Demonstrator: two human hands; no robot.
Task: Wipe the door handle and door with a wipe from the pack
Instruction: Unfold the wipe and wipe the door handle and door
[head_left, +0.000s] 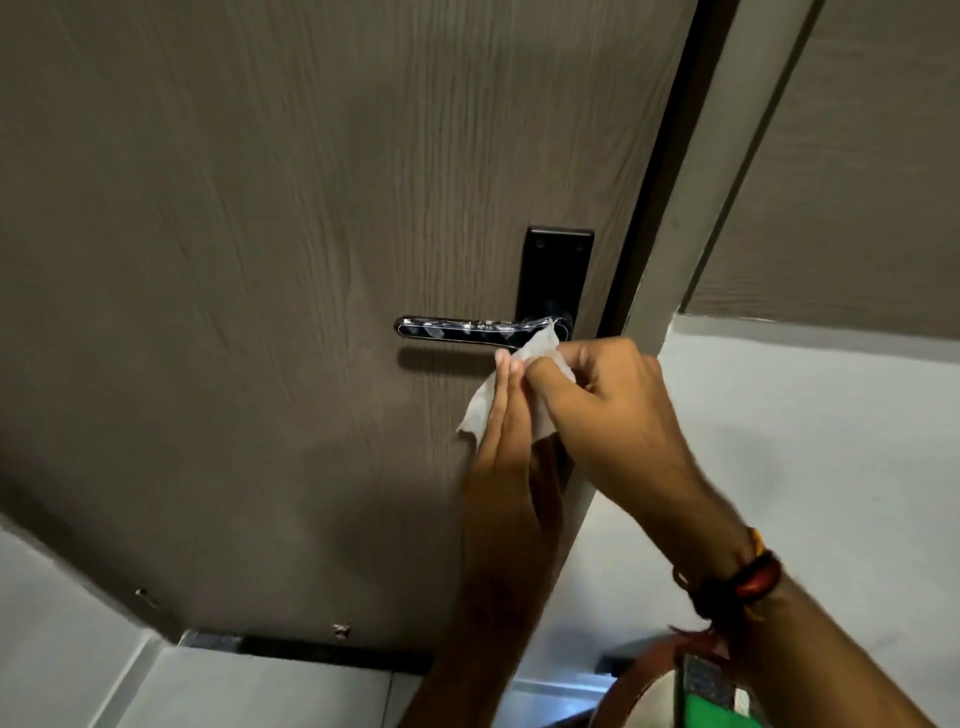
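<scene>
A grey-brown wood-grain door (260, 260) fills most of the view. Its black lever handle (447, 331) points left from a black backplate (556, 270) and looks wrapped in shiny clear film. Just below the handle's right end, both hands hold a white wipe (480, 402). My left hand (506, 441) supports it with straight fingers, and my right hand (602, 405) pinches its upper part. The wipe's top corner touches the handle near the backplate. No pack can be made out for certain.
A pale door frame (691, 208) runs up the right side, with a white wall (831, 441) beyond it. A green object (711, 712) and a brown strap (644, 670) sit at the bottom edge. My right wrist carries bracelets (737, 582).
</scene>
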